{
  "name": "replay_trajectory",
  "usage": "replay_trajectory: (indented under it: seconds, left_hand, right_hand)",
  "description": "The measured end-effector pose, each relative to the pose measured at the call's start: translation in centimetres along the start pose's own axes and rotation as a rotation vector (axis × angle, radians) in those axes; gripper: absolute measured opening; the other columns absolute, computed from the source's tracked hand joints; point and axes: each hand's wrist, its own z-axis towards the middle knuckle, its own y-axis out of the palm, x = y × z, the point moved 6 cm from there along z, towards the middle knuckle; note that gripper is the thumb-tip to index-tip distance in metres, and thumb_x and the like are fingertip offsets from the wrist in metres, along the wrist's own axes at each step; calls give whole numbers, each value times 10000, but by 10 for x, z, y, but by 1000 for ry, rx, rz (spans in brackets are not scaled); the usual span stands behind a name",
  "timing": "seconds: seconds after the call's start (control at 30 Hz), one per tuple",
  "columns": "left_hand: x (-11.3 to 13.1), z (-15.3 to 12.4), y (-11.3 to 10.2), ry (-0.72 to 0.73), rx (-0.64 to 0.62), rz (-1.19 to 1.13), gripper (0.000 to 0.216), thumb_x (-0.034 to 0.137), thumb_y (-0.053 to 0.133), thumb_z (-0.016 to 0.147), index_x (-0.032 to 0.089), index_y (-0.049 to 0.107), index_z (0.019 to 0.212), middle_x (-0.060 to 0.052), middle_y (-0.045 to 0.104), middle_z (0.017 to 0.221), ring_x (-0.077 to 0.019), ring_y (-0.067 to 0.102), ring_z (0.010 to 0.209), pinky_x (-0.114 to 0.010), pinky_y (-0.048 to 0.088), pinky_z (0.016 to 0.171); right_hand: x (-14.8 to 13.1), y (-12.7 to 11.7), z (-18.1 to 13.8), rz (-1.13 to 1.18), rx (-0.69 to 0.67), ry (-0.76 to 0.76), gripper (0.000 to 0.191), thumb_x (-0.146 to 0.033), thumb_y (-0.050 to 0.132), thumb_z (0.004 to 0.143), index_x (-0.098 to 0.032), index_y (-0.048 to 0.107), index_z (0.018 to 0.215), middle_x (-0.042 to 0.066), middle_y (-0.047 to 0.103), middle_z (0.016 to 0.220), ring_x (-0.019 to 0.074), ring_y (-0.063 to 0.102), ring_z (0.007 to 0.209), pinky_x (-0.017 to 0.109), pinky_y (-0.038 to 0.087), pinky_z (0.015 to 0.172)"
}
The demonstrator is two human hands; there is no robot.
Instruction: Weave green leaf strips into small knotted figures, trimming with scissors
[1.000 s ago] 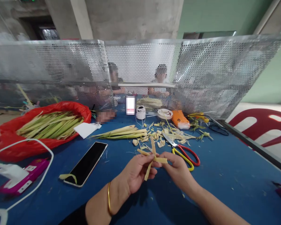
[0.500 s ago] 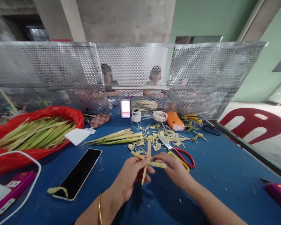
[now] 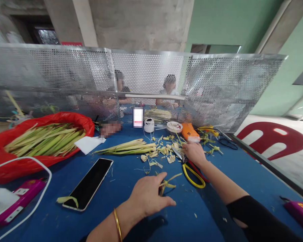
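Note:
My left hand (image 3: pixel 148 195) hovers over the front of the table, thumb and forefinger spread apart. Between those fingers is a small piece of crossed pale-green leaf strips (image 3: pixel 168 185); whether the hidden fingers touch it I cannot tell. Reaching forward over the scissors (image 3: pixel 195 176), my right hand (image 3: pixel 195 154) has its fingers bent down at the leaf scraps (image 3: pixel 170 151). Its fingertips are partly hidden, and what they pinch does not show. The scissors have one yellow and one red handle loop, the red one partly covered by my right arm.
A bundle of leaf strips (image 3: pixel 126 148) lies left of the scraps. Behind stand a thread spool (image 3: pixel 148 125), a tape roll (image 3: pixel 174 126) and an orange packet (image 3: pixel 190 131). On the left are a phone (image 3: pixel 89 183), a red bag (image 3: pixel 89 126) of leaves and a purple power strip (image 3: pixel 27 198).
My right hand has left the crossed strips and moved forward to the scraps, and the scissors have shifted slightly. My left hand's fingers have spread apart around the piece.

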Motion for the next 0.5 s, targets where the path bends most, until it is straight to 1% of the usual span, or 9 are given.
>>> replay_trajectory:
  seconds: [0.1,0.17,0.23,0.3,0.37,0.43,0.5]
  left_hand:
    - [0,-4,-8,3,35,-88,903,610,784,495,256,577,1299,-132,692,1096,-388,609,1030,-443,426,909]
    - [1,-5,-12,1,51,-160,940,606,804,453,252,578,1294,-144,636,1220,-411,554,1126,-480,372,982]
    - [2,-5,-15,4,75,-226,929,586,813,452,243,584,1285,-150,591,1289,-417,500,1193,-493,316,1034]
    - [3,-4,-17,-1,95,-252,898,570,811,479,224,590,1278,-161,575,1307,-422,480,1210,-508,288,1052]
    - [3,-4,-18,-15,97,-256,871,577,798,505,215,596,1271,-167,570,1312,-429,476,1214,-523,284,1052]
    - [3,-3,-17,-30,107,-264,836,595,785,521,222,612,1249,-157,569,1319,-424,472,1225,-520,289,1053]
    - [1,-1,-18,-32,137,-263,790,609,771,539,224,635,1215,-148,585,1303,-413,486,1220,-505,300,1051]
  right_hand:
    - [1,-1,1,16,28,17,203,-185,526,828,-194,726,789,98,699,898,220,617,877,301,345,729]
    - [6,-7,2,36,72,44,212,-196,515,834,-202,725,802,92,702,940,226,609,902,309,349,749]
    - [15,-15,4,57,125,94,222,-206,501,841,-200,722,818,97,702,980,236,604,925,317,356,759]
    - [26,-22,6,82,169,157,223,-213,495,839,-195,717,817,96,709,955,235,613,895,309,368,734]
    - [36,-26,8,109,208,229,238,-243,477,851,-191,709,844,89,717,897,225,625,823,294,377,675]
    - [44,-28,8,128,260,298,301,-283,417,888,-170,692,934,98,716,893,223,627,788,289,382,637]
    - [48,-28,7,135,316,343,373,-298,345,923,-130,657,1039,132,706,949,238,626,812,302,391,646]
